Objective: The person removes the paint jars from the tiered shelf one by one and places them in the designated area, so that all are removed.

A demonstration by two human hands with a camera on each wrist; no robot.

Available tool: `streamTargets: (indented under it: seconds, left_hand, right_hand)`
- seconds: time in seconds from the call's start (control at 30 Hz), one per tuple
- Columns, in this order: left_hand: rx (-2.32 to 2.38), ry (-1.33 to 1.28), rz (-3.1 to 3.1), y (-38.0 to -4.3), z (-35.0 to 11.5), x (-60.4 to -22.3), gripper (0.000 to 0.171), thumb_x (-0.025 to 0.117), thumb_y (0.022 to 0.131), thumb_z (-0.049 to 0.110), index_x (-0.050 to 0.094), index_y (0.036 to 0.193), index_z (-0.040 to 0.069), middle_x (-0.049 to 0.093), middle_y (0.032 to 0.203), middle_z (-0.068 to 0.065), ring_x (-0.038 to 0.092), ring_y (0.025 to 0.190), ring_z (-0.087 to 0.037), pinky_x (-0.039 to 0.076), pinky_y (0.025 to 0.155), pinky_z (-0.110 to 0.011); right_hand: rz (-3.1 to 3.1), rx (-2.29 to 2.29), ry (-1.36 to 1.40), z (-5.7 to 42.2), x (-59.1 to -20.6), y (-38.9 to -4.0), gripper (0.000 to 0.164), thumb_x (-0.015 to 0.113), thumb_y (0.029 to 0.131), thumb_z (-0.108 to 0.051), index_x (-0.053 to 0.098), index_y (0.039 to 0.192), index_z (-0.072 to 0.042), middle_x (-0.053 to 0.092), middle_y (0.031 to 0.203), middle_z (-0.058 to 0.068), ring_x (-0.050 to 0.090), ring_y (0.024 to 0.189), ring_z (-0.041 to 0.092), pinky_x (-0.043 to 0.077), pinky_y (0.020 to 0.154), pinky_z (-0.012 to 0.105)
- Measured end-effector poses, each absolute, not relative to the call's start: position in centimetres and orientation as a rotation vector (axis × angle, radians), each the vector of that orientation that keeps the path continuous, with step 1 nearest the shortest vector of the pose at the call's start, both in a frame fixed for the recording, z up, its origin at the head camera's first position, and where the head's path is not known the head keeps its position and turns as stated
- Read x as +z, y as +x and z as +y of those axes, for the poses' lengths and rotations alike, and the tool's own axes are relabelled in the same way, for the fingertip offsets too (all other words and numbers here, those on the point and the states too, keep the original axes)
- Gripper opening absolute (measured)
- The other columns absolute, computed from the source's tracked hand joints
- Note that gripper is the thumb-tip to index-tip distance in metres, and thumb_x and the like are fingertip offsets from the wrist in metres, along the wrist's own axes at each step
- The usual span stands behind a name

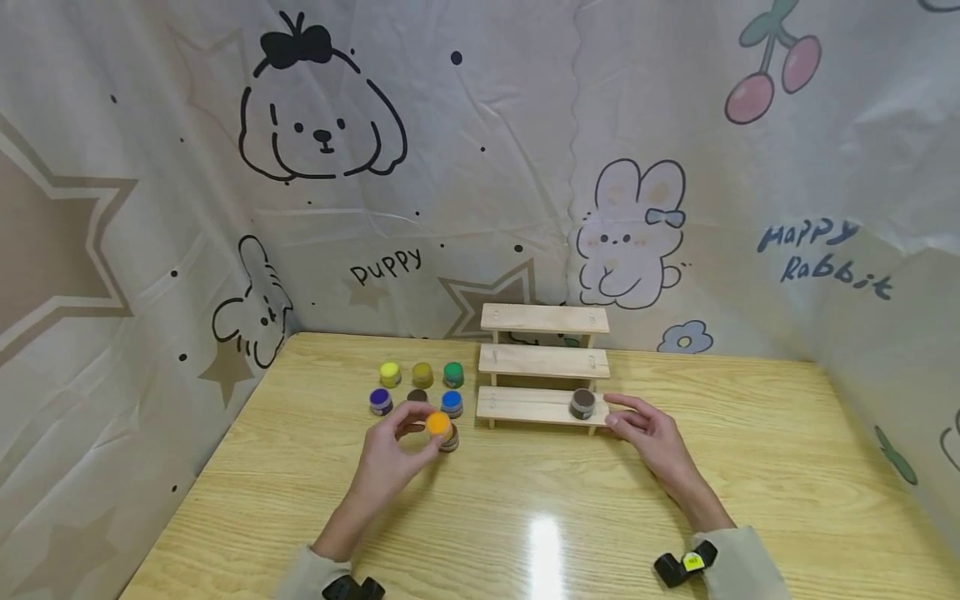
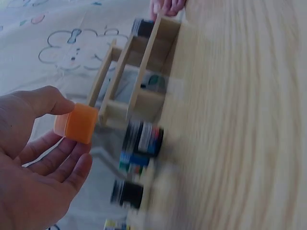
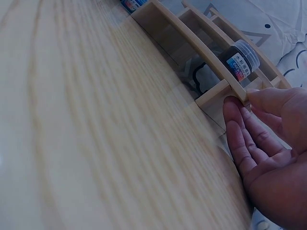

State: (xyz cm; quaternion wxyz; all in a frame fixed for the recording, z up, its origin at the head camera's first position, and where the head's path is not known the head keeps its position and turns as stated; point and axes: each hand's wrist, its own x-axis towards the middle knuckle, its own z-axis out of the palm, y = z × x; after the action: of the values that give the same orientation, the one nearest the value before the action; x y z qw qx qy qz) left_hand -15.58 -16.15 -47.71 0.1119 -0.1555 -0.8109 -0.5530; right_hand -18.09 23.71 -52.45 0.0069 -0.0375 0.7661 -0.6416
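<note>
My left hand (image 1: 393,446) pinches an orange paint jar (image 1: 438,425) between thumb and fingers, raised over the table in the left wrist view. Just behind that jar, a dark paint jar (image 1: 451,442) is partly covered by it. On the right, my right hand (image 1: 656,437) grips the end of the lowest step of a three-step wooden display rack (image 1: 532,405), thumb above and fingertips underneath, as the right wrist view shows (image 3: 268,143). Near those fingers a dark brown paint jar (image 1: 582,404) stands upright on that step.
Left of the rack, paint jars stand in rows: yellow (image 1: 390,374), olive (image 1: 422,375) and green (image 1: 453,375) at the back, purple (image 1: 381,402), dark brown (image 1: 417,396) and blue (image 1: 452,404) in front. A printed curtain (image 1: 480,167) hangs behind the wooden table (image 1: 480,517).
</note>
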Motion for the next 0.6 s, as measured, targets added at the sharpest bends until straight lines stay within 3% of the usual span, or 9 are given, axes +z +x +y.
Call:
streamTargets:
  seconds: [0.2,0.47,0.6]
  left_hand:
    - [-1.530,-0.426,-2.452,-15.9,-18.3,-47.9,0.037,0.082,0.081,-0.007,0.069,0.114,0.004,0.070,0.113,-0.007,0.068,0.107,-0.027,0.056,0.095,-0.048]
    - [-1.550,-0.314,-2.581,-16.8,-19.9,-48.9,0.035,0.083,0.083,-0.001,0.070,0.115,0.003,0.069,0.114,-0.009,0.067,0.109,-0.028,0.055,0.098,-0.046]
    - [-1.690,-0.292,-2.588,-17.3,-20.4,-49.5,0.034,0.082,0.084,-0.003,0.070,0.115,-0.001,0.070,0.113,-0.013,0.068,0.108,-0.030,0.057,0.095,-0.039]
  right_hand:
    - [2.407,-1.999,-0.114,23.7,-52.5,-18.1,0.045,0.065,0.103,-0.021,0.057,0.143,-0.002,0.071,0.116,0.023,0.071,0.101,0.014,0.058,0.087,0.025]
    - [2.393,-2.005,-0.132,23.6,-52.4,-18.2,0.046,0.065,0.103,-0.020,0.056,0.144,-0.001,0.072,0.116,0.022,0.071,0.100,0.012,0.058,0.087,0.025]
    - [2.397,-2.008,-0.131,23.7,-52.5,-18.1,0.046,0.065,0.103,-0.019,0.056,0.144,-0.001,0.071,0.117,0.023,0.071,0.100,0.011,0.058,0.086,0.025]
